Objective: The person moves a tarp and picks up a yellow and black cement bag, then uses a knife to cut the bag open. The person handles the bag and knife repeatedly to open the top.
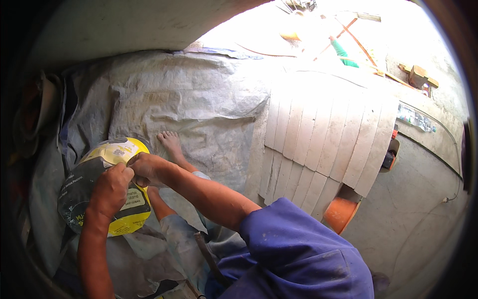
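Note:
A full-looking sack [79,192] in dark grey and yellow stands on the sheet at the left, its yellow end toward the far side. Both my hands are at its upper part, close together. My left hand [115,184] is closed, thumb and fingers pinching the sack's edge. My right hand [143,167] reaches across and also grips the sack beside it, fingers curled and partly hidden. I cannot make out whether a thread or flap is between them.
A wrinkled grey sheet [189,94] covers the floor, with my bare foot [171,144] on it. Stacked pale strips [318,129] lie at the right. Beside them are an orange tub [340,214], an orange-and-black tool [392,153] and a thin cable [457,169]. A wooden block [418,77] sits farther back.

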A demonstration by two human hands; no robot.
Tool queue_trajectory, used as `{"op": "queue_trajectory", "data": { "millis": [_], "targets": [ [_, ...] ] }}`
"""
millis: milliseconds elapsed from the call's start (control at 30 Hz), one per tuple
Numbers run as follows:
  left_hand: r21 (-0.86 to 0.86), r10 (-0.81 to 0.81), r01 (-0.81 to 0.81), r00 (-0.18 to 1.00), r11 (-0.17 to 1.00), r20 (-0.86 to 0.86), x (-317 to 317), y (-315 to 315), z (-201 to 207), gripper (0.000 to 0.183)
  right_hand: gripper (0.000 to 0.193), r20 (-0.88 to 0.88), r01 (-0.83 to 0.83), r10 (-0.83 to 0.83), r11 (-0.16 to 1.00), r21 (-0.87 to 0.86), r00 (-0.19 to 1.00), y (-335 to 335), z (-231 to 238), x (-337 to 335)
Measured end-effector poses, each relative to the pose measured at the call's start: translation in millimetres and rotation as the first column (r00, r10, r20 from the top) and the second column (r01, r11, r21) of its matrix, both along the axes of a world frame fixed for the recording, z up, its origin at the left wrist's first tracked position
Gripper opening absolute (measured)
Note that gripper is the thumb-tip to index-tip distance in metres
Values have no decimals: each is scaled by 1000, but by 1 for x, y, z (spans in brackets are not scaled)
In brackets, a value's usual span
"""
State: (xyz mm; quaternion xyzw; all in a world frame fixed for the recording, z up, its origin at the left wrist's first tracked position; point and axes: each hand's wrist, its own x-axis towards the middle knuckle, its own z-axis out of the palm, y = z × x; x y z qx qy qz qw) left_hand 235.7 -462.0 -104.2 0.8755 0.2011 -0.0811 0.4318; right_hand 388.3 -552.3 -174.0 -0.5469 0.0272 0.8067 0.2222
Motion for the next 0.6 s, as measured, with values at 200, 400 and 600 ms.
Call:
{"op": "queue_trajectory", "data": {
  "millis": [200, 400, 600],
  "targets": [
    [-4, -26, 26, 997, 1000, -78, 3, 1, 0, 6, 14, 17, -28, 27, 999, 20, 999, 2, 4, 0],
    [-33, -15, 14, 998, 999, -59, 3, 2, 2, 3, 11, 31, -89, 88, 996, 20, 996, 5, 18, 4],
    [-13, -66, 65, 997, 998, -37, 0, 1, 0, 2, 13, 69, -41, 42, 999, -15, 997, 4, 19, -1]
  ]
}}
